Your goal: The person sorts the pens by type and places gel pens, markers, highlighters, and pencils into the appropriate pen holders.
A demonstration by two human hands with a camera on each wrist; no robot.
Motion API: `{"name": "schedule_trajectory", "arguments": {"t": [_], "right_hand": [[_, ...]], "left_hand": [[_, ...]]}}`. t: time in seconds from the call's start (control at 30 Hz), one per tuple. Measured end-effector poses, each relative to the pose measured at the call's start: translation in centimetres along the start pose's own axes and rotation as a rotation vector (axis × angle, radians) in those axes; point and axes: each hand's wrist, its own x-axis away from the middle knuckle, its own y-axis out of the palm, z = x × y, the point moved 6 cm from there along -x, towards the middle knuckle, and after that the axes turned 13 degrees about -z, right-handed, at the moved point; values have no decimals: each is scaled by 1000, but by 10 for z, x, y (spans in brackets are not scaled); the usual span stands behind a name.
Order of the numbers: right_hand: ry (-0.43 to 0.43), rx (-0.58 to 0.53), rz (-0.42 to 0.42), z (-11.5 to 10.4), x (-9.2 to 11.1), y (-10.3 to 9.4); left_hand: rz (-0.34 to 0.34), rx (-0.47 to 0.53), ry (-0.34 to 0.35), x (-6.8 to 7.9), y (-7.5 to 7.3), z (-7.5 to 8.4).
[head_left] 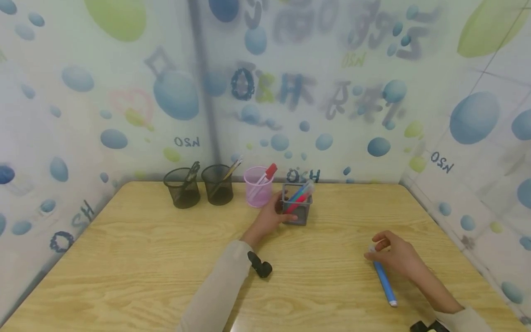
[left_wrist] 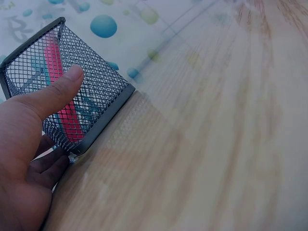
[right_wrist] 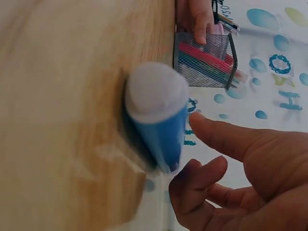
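In the head view my left hand (head_left: 268, 216) grips a square dark mesh pen holder (head_left: 295, 216) from its left side. The left wrist view shows the thumb across one mesh wall, with other fingers behind a lower corner. Colored pens, one of them a pink-red pen (left_wrist: 72, 122), lean inside the holder. To the right, a blue marker (head_left: 385, 283) with white ends lies on the table. My right hand (head_left: 396, 254) is over its far end, thumb and index finger apart in the right wrist view; whether a fingertip touches the marker I cannot tell.
Left of the mesh holder stand a pink cup (head_left: 258, 196) with a red-capped marker, a black mesh cup (head_left: 220, 194) with slim pens or brushes, and another black mesh cup (head_left: 185, 196) with dark-handled items. A patterned wall (head_left: 332, 157) borders the wooden table (head_left: 166, 263).
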Motion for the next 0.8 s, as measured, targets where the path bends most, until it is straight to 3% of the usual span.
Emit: {"name": "schedule_trajectory", "arguments": {"t": [0.43, 0.8], "right_hand": [[-56, -112, -69, 13, -3, 9], [33, -90, -91, 18, 1, 7]], "left_hand": [[-1, -18, 21, 1, 1, 3], [-5, -30, 20, 0, 0, 2]]}}
